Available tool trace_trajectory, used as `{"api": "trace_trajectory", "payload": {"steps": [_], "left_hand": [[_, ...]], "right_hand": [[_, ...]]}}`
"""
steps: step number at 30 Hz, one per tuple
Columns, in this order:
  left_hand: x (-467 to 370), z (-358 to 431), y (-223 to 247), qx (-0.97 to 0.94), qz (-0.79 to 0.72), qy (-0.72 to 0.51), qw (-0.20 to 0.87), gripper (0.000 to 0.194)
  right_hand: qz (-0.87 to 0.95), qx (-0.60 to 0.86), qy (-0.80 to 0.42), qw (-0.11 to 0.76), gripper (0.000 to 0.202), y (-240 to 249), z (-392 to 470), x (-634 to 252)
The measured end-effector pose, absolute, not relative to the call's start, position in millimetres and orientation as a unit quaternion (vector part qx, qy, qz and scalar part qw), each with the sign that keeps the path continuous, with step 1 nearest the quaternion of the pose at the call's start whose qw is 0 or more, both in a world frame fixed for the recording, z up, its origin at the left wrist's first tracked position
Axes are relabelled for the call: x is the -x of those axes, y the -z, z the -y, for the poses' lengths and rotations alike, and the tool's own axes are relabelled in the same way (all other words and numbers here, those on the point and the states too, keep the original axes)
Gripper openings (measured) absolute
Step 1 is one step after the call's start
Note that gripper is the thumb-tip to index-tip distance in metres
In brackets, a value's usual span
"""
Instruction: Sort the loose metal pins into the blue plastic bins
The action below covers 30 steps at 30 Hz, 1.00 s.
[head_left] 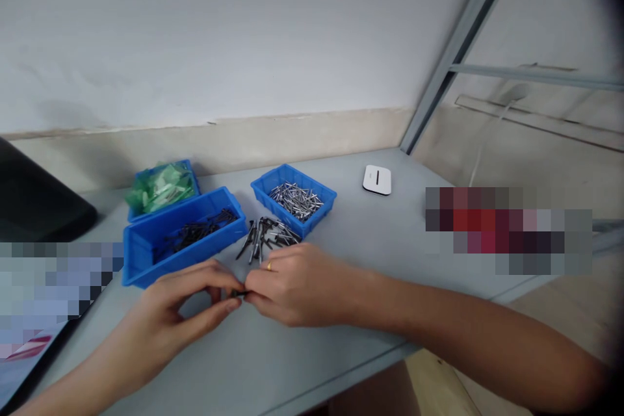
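Observation:
My left hand (178, 315) pinches one end of a small dark piece (238, 294) between thumb and fingertips. Closed over the piece's other end is my right hand (297, 286), with a ring on one finger; its fingers hide most of what it grips. The two hands meet just above the grey tabletop. Just beyond them lies a loose pile of thin black-and-silver parts (263, 238). A long blue bin (139, 253) behind my left hand holds slim black pieces (199, 232). Another blue bin (314, 224), past the pile, contains many thin silver pins (297, 199).
A third blue bin (195, 177) with green plastic packets (166, 187) stands by the wall. A white square device (377, 180) sits at the back right. A dark object (39, 201) and a blurred-out area flank the left; a metal post (439, 71) rises at right.

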<state>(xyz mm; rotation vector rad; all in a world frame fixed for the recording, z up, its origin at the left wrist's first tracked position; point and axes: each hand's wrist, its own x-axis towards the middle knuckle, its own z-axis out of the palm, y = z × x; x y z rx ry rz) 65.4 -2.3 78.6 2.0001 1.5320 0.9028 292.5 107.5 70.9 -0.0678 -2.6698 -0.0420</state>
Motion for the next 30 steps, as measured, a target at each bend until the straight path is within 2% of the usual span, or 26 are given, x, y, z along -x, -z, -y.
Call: {"api": "trace_trajectory", "payload": {"steps": [4, 7, 13, 21, 27, 30], "left_hand": [[-66, 1, -83, -0.709, -0.56, -0.339, 0.26, 0.018], [-60, -1, -80, -0.7, -0.557, -0.353, 0.272, 0.024], [-56, -4, -75, -0.699, -0.576, -0.32, 0.276, 0.031], [-64, -6, -78, -0.702, -0.554, -0.318, 0.316, 0.021], [-69, -7, -87, -0.722, -0.544, -0.287, 0.317, 0.027], [-72, -8, -89, -0.74, -0.553, -0.271, 0.271, 0.041]], "right_hand": [[0.967, 0.021, 0.012, 0.255, 0.03, -68, -108, -292], [0.953, 0.017, 0.015, 0.303, 0.033, -68, -111, -293], [0.926, -0.022, 0.025, 0.375, 0.025, -73, -111, -296], [0.929, -0.066, 0.021, 0.364, 0.026, -72, -111, -296], [0.934, -0.071, 0.024, 0.351, 0.026, -73, -111, -296], [0.94, -0.081, 0.02, 0.331, 0.027, -73, -111, -295]]}}
